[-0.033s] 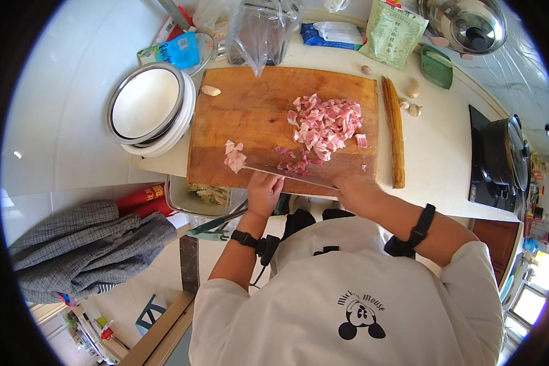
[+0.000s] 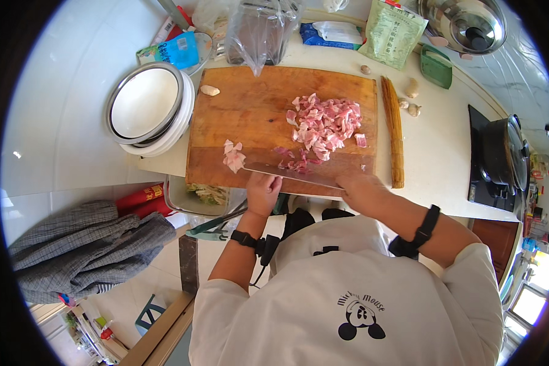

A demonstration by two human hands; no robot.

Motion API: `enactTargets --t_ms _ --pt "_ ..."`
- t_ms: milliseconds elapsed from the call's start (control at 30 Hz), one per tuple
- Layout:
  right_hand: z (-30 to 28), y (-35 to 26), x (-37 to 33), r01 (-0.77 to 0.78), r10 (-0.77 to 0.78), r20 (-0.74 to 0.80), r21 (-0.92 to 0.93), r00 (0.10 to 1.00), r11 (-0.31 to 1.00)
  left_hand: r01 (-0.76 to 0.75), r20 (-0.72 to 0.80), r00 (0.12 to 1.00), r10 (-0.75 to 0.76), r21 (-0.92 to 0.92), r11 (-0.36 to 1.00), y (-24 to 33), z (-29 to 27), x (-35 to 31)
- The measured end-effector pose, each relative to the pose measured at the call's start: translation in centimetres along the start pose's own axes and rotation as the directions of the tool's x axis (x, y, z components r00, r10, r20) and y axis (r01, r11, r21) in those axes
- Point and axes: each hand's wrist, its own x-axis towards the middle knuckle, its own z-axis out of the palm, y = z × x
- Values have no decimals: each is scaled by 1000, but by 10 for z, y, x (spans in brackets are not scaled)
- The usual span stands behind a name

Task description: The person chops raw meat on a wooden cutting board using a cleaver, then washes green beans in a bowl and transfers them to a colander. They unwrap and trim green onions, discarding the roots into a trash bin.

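Observation:
My right hand (image 2: 363,190) is closed around the handle of a knife (image 2: 311,181). Its blade lies low across the near edge of the wooden cutting board (image 2: 238,119) and points left. By the blade, at the board's front edge, my left hand (image 2: 263,192) has its fingers curled in; whatever they may hold is hidden. Just past the knife tip sits a small cluster of pale pink meat pieces (image 2: 233,156). Darker red meat scraps (image 2: 299,163) lie beyond the blade. A large heap of chopped raw meat (image 2: 326,125) covers the board's right part.
Stacked bowls (image 2: 146,104) stand left of the board; a pale ginger-like piece (image 2: 210,90) lies on it. Right are a bundle of brown sticks (image 2: 394,134), garlic bulbs (image 2: 414,110) and a black pot (image 2: 505,152). Below the board's left edge is a vegetable container (image 2: 204,198).
Almost nothing differs. My right hand and the knife are very slightly further right; the meat stays where it was.

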Motion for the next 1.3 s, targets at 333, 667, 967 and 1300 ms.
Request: enactTargets --t_ms 333,667,967,1300 --pt "-32 35 -61 7 32 -235 162 971 987 214 136 965 -223 81 974 8 19 32" --pt "-27 47 -73 -1 78 -287 259 955 966 201 154 966 -209 72 977 75 45 42" --pt "-28 57 -73 39 26 -275 225 961 974 176 216 954 -208 158 972 71 47 43" --pt "-32 64 -64 123 -70 -262 193 963 973 289 177 944 -278 -37 957 17 13 61"
